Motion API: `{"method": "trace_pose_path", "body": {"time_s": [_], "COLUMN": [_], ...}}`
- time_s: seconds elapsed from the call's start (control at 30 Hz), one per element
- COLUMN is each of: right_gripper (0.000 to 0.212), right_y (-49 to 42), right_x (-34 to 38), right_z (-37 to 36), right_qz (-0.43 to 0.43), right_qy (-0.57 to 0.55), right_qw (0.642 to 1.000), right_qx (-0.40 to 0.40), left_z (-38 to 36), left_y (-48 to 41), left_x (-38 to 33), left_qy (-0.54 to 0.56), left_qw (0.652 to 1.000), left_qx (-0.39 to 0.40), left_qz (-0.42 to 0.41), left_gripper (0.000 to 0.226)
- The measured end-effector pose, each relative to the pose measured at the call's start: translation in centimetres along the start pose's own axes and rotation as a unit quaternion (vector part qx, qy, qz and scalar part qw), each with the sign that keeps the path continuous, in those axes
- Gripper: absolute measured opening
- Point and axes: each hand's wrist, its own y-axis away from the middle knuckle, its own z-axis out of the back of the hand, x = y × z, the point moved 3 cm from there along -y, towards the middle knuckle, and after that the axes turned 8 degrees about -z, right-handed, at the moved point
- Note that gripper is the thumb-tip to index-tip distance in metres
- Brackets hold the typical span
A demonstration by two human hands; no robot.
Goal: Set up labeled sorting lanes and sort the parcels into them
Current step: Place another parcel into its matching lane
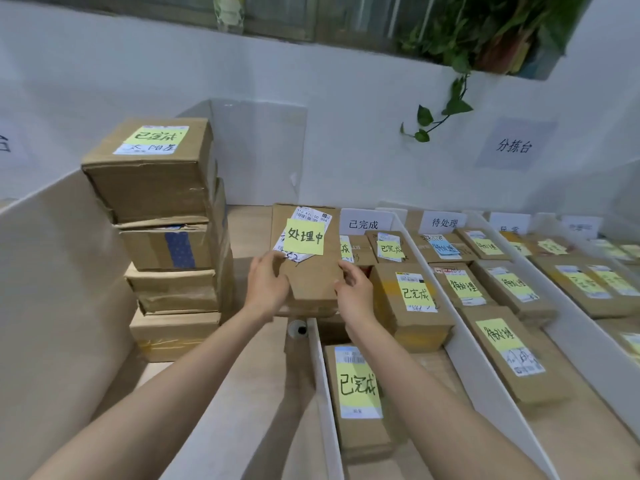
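I hold a flat brown cardboard parcel (311,271) with a yellow note reading 处理中 over a white shipping label. My left hand (268,284) grips its near left corner and my right hand (353,291) grips its near right corner. The parcel hangs over the far end of a white divider (323,393), left of the lane marked by a white card 已完成 (363,223). That lane holds parcels with yellow 已完成 notes (356,384). The lane to its right has a card 待处理 (444,222) and parcels with matching notes (498,336).
A tall stack of brown boxes (169,237) stands to the left, its top box noted 已完成. A cardboard wall (52,289) closes the left side. A small tape roll (298,329) lies under the held parcel. More lanes with parcels run off right. A wall sign (514,145) reads 分拣台.
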Motion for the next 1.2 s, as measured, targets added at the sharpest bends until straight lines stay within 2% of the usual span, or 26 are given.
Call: {"method": "trace_pose_path", "body": {"time_s": [0.37,0.53,0.7,0.93,1.2], "right_gripper": [0.042,0.039,0.047,0.043,0.047], "right_y": [5.6,8.6,12.6,20.2,29.7], "right_x": [3.1,3.1,3.0,1.5,-0.5], "right_z": [13.3,21.4,30.5,43.5,55.6], "right_qz": [0.049,0.056,0.074,0.084,0.092], "right_qy": [-0.041,-0.056,-0.078,-0.092,-0.092], "right_qw": [0.996,0.991,0.980,0.953,0.923], "right_qx": [-0.067,-0.109,-0.167,-0.276,-0.362], "left_z": [-5.8,-10.6,-16.5,-25.5,-32.5], "left_y": [6.2,10.1,14.8,23.4,34.5], "left_x": [-11.2,-16.3,-22.1,-30.0,-37.6], "left_qy": [0.017,0.037,0.042,0.072,0.104], "left_qw": [0.997,0.992,0.979,0.953,0.920], "left_qx": [0.024,0.078,0.133,0.211,0.263], "left_qz": [-0.065,-0.096,-0.149,-0.205,-0.269], "left_gripper": [0.045,0.046,0.048,0.048,0.046]}}
